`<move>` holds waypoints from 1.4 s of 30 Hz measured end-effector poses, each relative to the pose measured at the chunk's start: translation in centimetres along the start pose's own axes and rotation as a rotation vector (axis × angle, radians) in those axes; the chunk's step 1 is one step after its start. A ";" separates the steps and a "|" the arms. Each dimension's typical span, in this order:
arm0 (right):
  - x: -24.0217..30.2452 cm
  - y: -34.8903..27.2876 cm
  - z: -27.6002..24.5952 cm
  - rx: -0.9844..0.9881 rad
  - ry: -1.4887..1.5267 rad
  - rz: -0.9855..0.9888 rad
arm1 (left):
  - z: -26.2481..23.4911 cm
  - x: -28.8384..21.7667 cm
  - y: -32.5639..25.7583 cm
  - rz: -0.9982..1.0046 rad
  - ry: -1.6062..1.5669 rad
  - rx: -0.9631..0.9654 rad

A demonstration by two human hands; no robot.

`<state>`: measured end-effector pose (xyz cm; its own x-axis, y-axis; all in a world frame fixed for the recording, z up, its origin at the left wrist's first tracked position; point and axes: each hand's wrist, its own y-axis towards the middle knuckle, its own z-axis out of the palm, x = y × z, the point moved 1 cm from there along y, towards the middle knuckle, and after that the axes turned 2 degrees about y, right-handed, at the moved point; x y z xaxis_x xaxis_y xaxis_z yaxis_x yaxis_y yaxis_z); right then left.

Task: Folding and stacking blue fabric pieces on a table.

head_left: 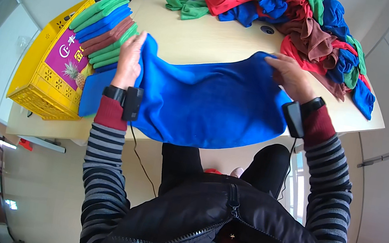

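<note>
Both hands are pinching the far edge of a blue cloth [208,103], the left hand [130,58] closed on the left corner and the right hand [291,76] closed on the right corner, so the fabric is pulled fairly taut between them. The cloth itself lies spread across the near side of the wooden table [208,41], with its near edge drooping over the table's front lip toward the lap. I'd say this is the fold step just getting going: the cloth is laid out flat and the far edge is lifted a little, looks like it's about to be brought over. My guess is the next move needs both corners carried together at the same height so the edges line up, otherwise it'll end up skewed. Working outward from the cloth: just left of it there's a row of folded cloths [106,33], green, blue and brown, standing side by side in a yellow crate [40,79] that sits on the table's left end. Behind the cloth, at the far right part of the table, there's a big loose heap of cloths [295,19] in red, green, blue and brown, all unfolded and jumbled. Each wrist has a small black device strapped on, and the sleeves are striped grey and black.
</note>
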<state>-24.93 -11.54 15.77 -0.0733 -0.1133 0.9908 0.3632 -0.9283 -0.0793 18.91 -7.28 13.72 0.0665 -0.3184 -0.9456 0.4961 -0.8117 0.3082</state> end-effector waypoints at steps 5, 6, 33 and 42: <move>-1.7 -1.7 7.1 0.113 0.044 0.105 | 5.2 -3.2 -6.4 -0.128 -0.120 0.255; -2.3 -1.7 8.1 0.122 0.042 0.109 | 5.9 -3.4 -7.4 -0.126 -0.132 0.278; -6.5 -6.3 11.0 0.104 0.031 0.159 | 10.8 -1.1 -19.9 0.928 0.830 0.127; -6.7 -6.8 10.7 0.161 0.094 0.242 | 11.2 -0.9 -21.2 0.896 0.782 0.271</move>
<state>-16.98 -0.70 10.87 -0.0502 -0.3634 0.9303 0.5228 -0.8032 -0.2856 -1.36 4.77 9.17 0.8419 -0.5136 -0.1657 -0.1836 -0.5613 0.8070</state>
